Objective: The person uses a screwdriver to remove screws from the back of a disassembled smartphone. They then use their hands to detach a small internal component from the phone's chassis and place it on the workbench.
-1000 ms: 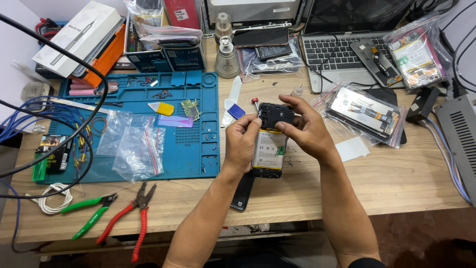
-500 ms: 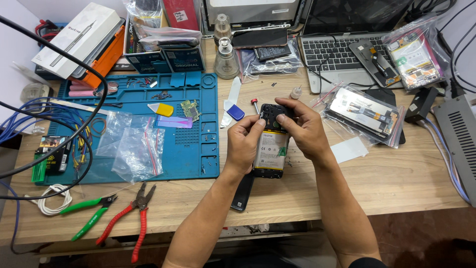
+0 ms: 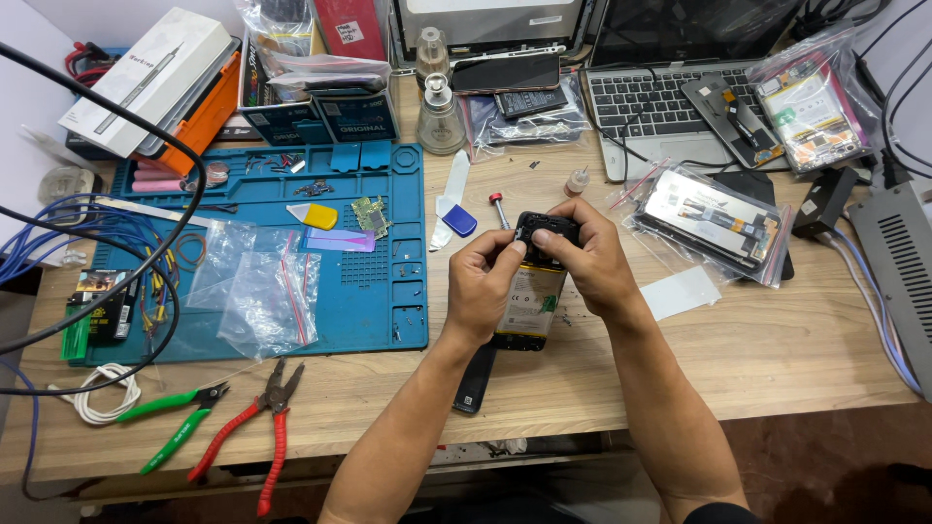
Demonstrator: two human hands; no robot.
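We see an opened phone [image 3: 529, 296] with its back cover off, held upright over the wooden table [image 3: 738, 359] near the middle of the view, its battery face toward us. Our left hand [image 3: 482, 283] grasps the phone along its left edge, thumb pressed near the black upper section. Our right hand [image 3: 587, 260] wraps over the top from 1 o'clock, fingers curled on the black camera end. Both hands are closed on the phone.

Directly below the phone, at 6 o'clock, a dark slim panel [image 3: 475, 378] lies on the table, partly under the left wrist. At 10 o'clock from the phone a blue-tipped white pry tool [image 3: 451, 202] rests at the edge of the blue work mat [image 3: 388, 311], and a red-capped screwdriver [image 3: 501, 209] lies just beside it. On the mat we see a small green circuit board [image 3: 370, 215] and clear plastic bags [image 3: 257, 291]. At 3 o'clock lies a bagged phone screen [image 3: 709, 218]. At 8 o'clock, near the table's front edge, lie red-handled pliers [image 3: 257, 427] and green-handled cutters [image 3: 184, 422]. A laptop [image 3: 670, 87] sits at 1 o'clock.
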